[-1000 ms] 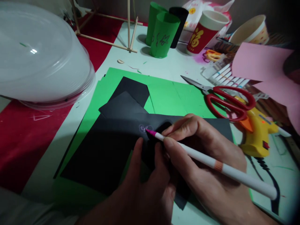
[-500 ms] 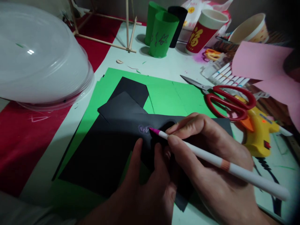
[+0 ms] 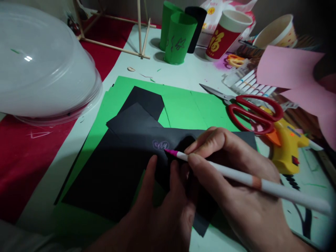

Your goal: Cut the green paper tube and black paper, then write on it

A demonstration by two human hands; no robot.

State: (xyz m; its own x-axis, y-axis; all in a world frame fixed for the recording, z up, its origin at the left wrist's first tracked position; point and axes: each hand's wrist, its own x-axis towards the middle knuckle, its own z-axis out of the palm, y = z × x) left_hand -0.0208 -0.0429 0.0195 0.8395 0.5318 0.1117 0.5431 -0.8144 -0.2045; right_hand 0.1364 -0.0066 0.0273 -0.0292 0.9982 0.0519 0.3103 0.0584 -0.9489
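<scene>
My right hand (image 3: pixel 236 182) grips a white marker (image 3: pixel 246 178) with a pink tip, and the tip touches a black paper sheet (image 3: pixel 115 168) just below a small purple drawing (image 3: pixel 160 144). My left hand (image 3: pixel 162 210) lies on the black sheet with its fingers stretched flat, fingertips just under the marker tip. Further black pieces (image 3: pixel 143 105) overlap on green paper (image 3: pixel 189 108) that covers the table.
Red-handled scissors (image 3: pixel 252 112) and a yellow glue gun (image 3: pixel 287 145) lie right of the green paper. Green paper tubes (image 3: pixel 178 38), a black tube (image 3: pixel 194 24), paper cups (image 3: pixel 225 35), markers (image 3: pixel 252 85), pink paper (image 3: pixel 288 70), a clear plastic dome (image 3: pixel 44 63) and a stick frame (image 3: pixel 139 35) ring the area.
The marker tip moved slightly right and then down, from the drawing itself to just below it, and the drawing has gained strokes. The left hand stayed put.
</scene>
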